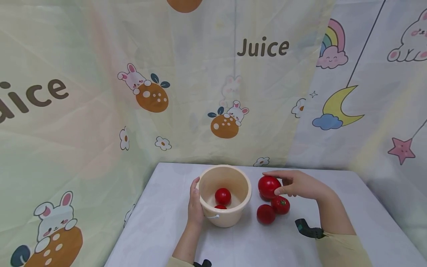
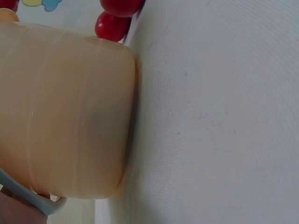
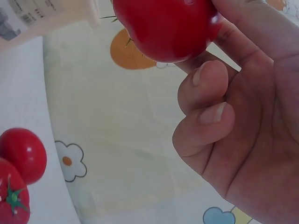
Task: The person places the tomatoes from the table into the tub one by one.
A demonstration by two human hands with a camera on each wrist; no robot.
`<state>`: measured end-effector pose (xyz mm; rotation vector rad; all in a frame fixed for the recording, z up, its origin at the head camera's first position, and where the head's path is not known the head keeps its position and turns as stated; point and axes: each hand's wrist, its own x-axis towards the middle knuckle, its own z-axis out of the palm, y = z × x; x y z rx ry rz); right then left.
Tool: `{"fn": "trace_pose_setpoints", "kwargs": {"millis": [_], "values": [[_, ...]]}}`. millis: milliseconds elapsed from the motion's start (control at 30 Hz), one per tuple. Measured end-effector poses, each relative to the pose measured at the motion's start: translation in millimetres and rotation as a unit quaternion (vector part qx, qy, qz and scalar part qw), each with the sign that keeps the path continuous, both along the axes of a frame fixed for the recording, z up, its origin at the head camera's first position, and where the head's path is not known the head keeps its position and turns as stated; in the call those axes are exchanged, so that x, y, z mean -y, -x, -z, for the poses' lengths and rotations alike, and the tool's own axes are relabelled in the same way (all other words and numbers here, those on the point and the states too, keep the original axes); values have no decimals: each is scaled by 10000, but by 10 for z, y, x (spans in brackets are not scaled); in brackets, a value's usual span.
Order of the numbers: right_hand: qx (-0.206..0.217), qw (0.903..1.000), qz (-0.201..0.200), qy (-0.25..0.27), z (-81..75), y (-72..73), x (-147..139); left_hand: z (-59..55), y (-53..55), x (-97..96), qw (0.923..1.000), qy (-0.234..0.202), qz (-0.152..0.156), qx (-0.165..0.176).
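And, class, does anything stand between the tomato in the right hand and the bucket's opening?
No separate thing visible does. Only the rim of the bucket, on the side facing the held tomato, seems to need clearing. The loose tomatoes lie below that path.

Bucket (image 1: 224, 218) on the table (image 1: 267, 248), two tomatoes (image 1: 222, 195) in it, left hand (image 1: 195, 205) at its left side; to its right, other tomatoes (image 1: 265, 214) and, in the right hand (image 1: 301, 183), a held tomato (image 1: 268, 185); curtain (image 1: 197, 66) behind the table

A printed curtain (image 1: 190, 129) hangs behind the white tabletop (image 1: 247, 248) — a yellow moon print (image 1: 333, 104) above its far right corner.
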<state>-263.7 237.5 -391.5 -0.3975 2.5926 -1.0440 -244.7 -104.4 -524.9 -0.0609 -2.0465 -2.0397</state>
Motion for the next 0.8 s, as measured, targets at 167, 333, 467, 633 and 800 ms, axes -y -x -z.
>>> {"fn": "trace_pose_setpoints", "kwargs": {"millis": [167,333,467,633,800], "values": [[-84,9990,-411,159,-60,107,110,-5,6,-7,10000,39,-14,43],[36,9979,-593,266,-111,211,232,56,43,-11,10000,46,-50,-1],[57,9978,-621,205,-144,274,324,67,48,-14,10000,39,-24,-41],[7,9975,-708,12,-173,355,450,61,43,-1,10000,19,-4,-14],[154,9950,-976,-107,-201,450,607,-24,0,5,9999,-31,71,125]]}}
